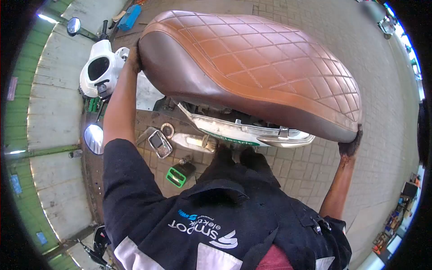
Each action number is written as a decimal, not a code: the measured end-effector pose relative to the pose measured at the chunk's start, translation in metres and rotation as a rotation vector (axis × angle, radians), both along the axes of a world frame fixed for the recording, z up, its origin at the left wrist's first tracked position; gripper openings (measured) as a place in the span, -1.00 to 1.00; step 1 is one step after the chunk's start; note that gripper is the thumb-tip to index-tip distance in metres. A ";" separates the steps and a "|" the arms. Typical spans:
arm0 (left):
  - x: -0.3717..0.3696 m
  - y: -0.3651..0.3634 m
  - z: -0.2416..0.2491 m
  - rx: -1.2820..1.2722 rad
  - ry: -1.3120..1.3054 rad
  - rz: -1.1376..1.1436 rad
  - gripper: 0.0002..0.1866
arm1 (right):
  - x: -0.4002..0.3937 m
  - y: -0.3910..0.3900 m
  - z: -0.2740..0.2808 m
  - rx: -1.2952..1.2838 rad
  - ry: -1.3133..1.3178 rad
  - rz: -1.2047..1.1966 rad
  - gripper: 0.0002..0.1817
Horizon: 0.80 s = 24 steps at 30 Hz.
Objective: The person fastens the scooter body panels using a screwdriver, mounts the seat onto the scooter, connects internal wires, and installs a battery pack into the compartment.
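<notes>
A large brown scooter seat (270,58) with diamond stitching and darker sides spans the space in front of me, over the scooter's rear body. My left hand (136,55) grips its left end, the fingers mostly hidden against the dark side. At the opposite end my right hand (350,145) holds the seat's lower right corner, palm and fingers partly covered by it. Below the seat shows the white rear side panel (252,137) with green lettering. The open frame area under the seat is mostly in shadow.
The scooter's white front (101,67) with two mirrors stands at the left. On the paving lie a metal frame-like part (160,144), a ring (167,130), a white panel (191,142) and a green-edged black box (176,177). A blue toolbox (129,18) sits behind the handlebar.
</notes>
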<state>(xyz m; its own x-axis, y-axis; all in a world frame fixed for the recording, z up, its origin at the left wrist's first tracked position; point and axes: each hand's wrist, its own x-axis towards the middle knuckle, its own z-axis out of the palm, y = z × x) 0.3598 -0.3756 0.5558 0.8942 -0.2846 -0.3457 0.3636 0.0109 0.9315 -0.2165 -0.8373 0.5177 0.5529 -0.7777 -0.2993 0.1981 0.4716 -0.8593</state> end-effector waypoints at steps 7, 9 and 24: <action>0.037 0.011 -0.021 -0.107 0.173 -0.074 -0.42 | 0.004 0.023 0.038 0.071 0.072 -0.056 -0.25; 0.029 0.010 -0.015 -0.110 0.192 -0.029 -0.42 | -0.001 0.024 0.036 0.127 0.051 -0.068 -0.25; 0.014 0.043 -0.061 -0.338 0.189 0.083 -0.46 | -0.003 0.007 0.036 0.038 0.155 -0.060 -0.15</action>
